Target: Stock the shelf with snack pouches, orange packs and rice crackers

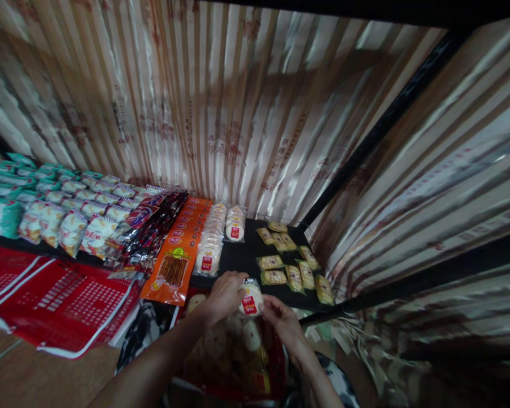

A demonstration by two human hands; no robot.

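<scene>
Both hands meet at the front edge of a black shelf (246,255). My left hand (223,296) and my right hand (280,316) together hold a small round white snack packet with a red label (250,299). Just beyond, two rows of the same round packets (215,238) lie overlapped on the shelf. Below my hands sits an open red bag (238,357) with more round packets inside.
Small yellow packets (293,266) are scattered on the shelf's right side. Orange packs (178,255), dark packs (153,226) and white-and-teal bags (68,209) fill the left. Red plastic sheets (55,300) lie at lower left. Striped shiny curtains (238,113) close off the back and right.
</scene>
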